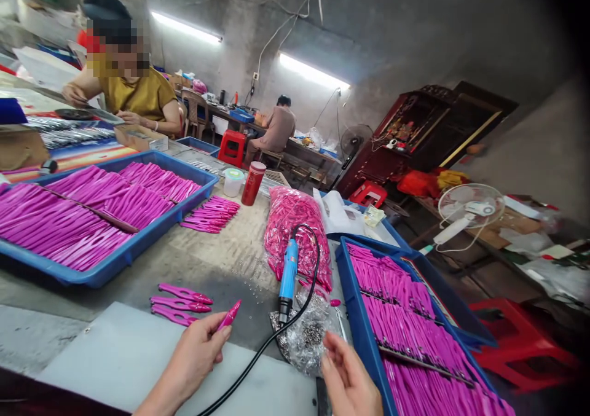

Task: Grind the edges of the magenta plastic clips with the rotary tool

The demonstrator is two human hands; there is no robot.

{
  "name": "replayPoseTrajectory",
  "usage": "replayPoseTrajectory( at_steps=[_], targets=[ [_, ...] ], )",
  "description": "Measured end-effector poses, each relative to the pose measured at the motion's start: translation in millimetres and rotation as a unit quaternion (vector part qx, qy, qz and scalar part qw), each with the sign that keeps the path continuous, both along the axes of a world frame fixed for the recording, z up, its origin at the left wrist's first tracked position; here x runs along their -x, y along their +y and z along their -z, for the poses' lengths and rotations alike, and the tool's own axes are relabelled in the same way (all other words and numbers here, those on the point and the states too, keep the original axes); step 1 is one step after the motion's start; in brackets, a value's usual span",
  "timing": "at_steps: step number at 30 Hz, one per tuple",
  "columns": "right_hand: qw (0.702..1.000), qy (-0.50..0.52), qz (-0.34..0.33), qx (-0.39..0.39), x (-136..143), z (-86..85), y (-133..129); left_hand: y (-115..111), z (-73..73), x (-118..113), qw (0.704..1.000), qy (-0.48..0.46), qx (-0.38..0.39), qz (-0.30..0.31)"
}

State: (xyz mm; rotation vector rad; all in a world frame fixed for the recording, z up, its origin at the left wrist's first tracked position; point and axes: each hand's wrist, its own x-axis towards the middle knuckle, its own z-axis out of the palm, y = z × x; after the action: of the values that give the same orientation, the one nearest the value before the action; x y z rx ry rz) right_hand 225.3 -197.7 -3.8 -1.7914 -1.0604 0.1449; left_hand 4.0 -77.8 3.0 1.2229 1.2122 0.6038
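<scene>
My left hand (199,351) is closed in a pinch on a glossy pink pointed plastic piece (230,314), its tip facing up and right. Close beside it, several pink long-handled plastic pieces (179,298) lie in a short row on the table. My right hand (351,379) is near a clear plastic bag (308,336) of small metal parts. Its fingers are curled toward the thumb; anything between them is too small to make out. Between the hands and farther back, a blue electric screwdriver (289,271) stands upright, tip down, with a black cable (258,356).
Blue trays of purple-pink pieces stand left (131,256) and right (343,268). A large bag of pink parts (295,219), a red cup (253,184) and a white tub (233,182) sit beyond. A white board (115,342) lies in front. Two people sit farther off.
</scene>
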Motion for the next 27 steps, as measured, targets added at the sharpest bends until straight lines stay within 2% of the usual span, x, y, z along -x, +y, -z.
replayPoseTrajectory(
  at_steps=[3,5,6,9,12,16,21,25,27],
  targets=[
    [0.995,-0.019,-0.066,0.077,0,-33.0,60,-3,3.9,1,0.999,-0.016,-0.022,-0.017],
    [0.970,-0.081,-0.083,0.212,-2,-47.3,98,-5,5.4,2,0.999,-0.014,-0.038,-0.028],
    [0.944,-0.128,-0.076,0.293,-2,-51.2,114,-6,6.0,4,0.998,-0.007,-0.046,-0.033],
    [0.912,-0.163,-0.075,0.370,1,-52.2,144,-8,7.6,7,0.997,0.017,-0.068,-0.033],
    [0.895,-0.180,-0.072,0.402,7,-46.7,155,-8,9.4,8,0.996,0.033,-0.079,-0.027],
    [0.893,-0.173,-0.053,0.413,11,-44.7,157,-4,8.5,5,0.993,0.055,-0.103,-0.009],
    [0.921,-0.121,-0.028,0.369,8,-47.4,152,1,0.8,5,0.980,0.119,-0.161,0.013],
    [0.952,-0.073,-0.019,0.297,1,-47.3,142,3,-8.3,3,0.968,0.172,-0.181,0.029],
    [0.979,-0.019,-0.021,0.201,-2,-46.9,137,5,-13.6,-1,0.962,0.198,-0.181,0.045]
  ],
)
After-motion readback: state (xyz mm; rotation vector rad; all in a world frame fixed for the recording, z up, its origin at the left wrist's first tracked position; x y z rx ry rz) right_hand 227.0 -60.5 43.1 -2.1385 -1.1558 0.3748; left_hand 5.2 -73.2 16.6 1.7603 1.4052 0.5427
